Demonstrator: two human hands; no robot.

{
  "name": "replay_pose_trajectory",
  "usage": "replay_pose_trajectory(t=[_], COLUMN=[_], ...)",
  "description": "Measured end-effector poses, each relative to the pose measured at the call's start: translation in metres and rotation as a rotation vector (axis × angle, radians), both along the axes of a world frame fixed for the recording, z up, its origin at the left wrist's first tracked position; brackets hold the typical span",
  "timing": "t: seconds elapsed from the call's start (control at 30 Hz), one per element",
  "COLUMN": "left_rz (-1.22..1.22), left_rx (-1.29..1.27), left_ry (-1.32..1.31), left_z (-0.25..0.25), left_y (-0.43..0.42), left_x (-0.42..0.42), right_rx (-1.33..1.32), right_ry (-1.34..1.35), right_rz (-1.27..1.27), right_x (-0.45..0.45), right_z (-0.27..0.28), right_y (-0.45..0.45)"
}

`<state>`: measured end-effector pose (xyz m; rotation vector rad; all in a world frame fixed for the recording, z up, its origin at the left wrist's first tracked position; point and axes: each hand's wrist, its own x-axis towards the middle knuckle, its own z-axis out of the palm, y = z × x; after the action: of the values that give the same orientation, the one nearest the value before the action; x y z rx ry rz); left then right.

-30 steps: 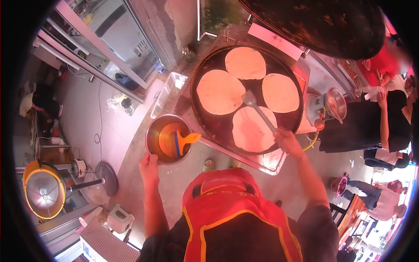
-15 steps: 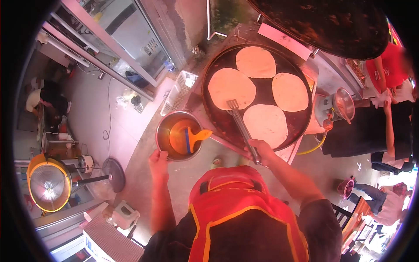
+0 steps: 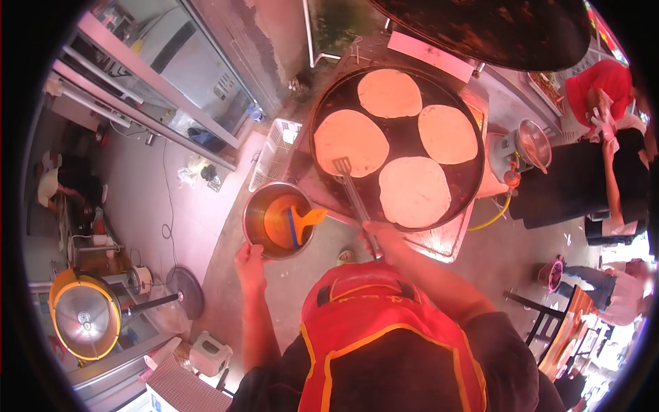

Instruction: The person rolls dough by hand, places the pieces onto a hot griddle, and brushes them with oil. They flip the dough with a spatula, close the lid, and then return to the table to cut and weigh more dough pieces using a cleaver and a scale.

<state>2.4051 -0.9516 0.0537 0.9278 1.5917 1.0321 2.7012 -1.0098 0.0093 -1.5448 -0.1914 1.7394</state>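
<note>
Gripping one slotted spatula (image 3: 357,200) by its handle, with the fingers of the right hand (image 3: 382,239) closed around it. Reaching with the spatula's one head over the lower left part of one of four round, pale flatbreads (image 3: 351,141). Cannot tell from this angle whether touching its surface or just above it. Counting all four flatbreads on one large, round, dark griddle (image 3: 405,134): one at the top, one at the left, one at the right and one at the bottom, all lying flat and apart from each other.

Holding one metal pot (image 3: 253,200) by its near left rim, with one left hand (image 3: 251,260) closed on it. Keeping the pot beside the griddle's lower left side, well below the left flatbread. Containing one orange liquid (image 3: 276,218) and one orange brush (image 3: 309,218) with one blue band, leaning with one end out past the pot's right rim.

Supporting the one griddle on one metal worktop (image 3: 435,248), with one raised dark lid (image 3: 491,31) above it. Near the griddle's left edge, one white plastic basket (image 3: 278,147); beyond its right edge, one metal bowl (image 3: 533,143) and one yellow hose (image 3: 491,223). Farther off at the left, one yellow-rimmed fan (image 3: 86,324); at the upper right, one co-worker in red (image 3: 599,93)
</note>
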Motion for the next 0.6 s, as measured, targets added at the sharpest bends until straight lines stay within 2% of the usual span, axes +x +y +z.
replay_pose_trajectory(t=[0.03,0.1,0.17,0.23,0.3,0.37,0.47,0.53,0.6], left_rz=[-0.008,-0.032,-0.051,-0.079,-0.084,-0.07,-0.142,-0.181,-0.245], left_rx=[0.001,0.003,0.013,0.03,0.032,0.018,-0.002,-0.001,0.046], left_ry=[0.015,0.047,0.071,0.079,0.072,0.053,0.018,0.17,0.238], left_z=[-0.002,-0.009,-0.02,-0.027,-0.027,-0.017,-0.007,0.006,0.005], left_y=[0.002,0.004,0.006,0.008,0.009,0.011,0.017,0.016,0.014], left_x=[0.0,-0.003,-0.008,-0.011,-0.004,0.007,0.023,0.031,0.037], right_rx=[-0.001,0.01,-0.035,-0.025,0.027,-0.125,-0.284,-0.356,-0.27], right_ry=[-0.006,0.047,-0.141,-0.203,-0.41,-0.606,-0.605,-0.519,-0.394], right_rz=[0.012,0.223,0.378,0.343,0.375,0.359,0.38,0.369,0.403], right_x=[0.01,0.052,0.093,0.152,0.202,0.253,0.322,0.35,0.363], right_z=[0.007,0.017,0.059,0.055,0.092,0.105,0.106,0.098,0.085], right_y=[-0.004,-0.03,-0.053,-0.089,-0.107,-0.12,-0.123,-0.115,-0.098])
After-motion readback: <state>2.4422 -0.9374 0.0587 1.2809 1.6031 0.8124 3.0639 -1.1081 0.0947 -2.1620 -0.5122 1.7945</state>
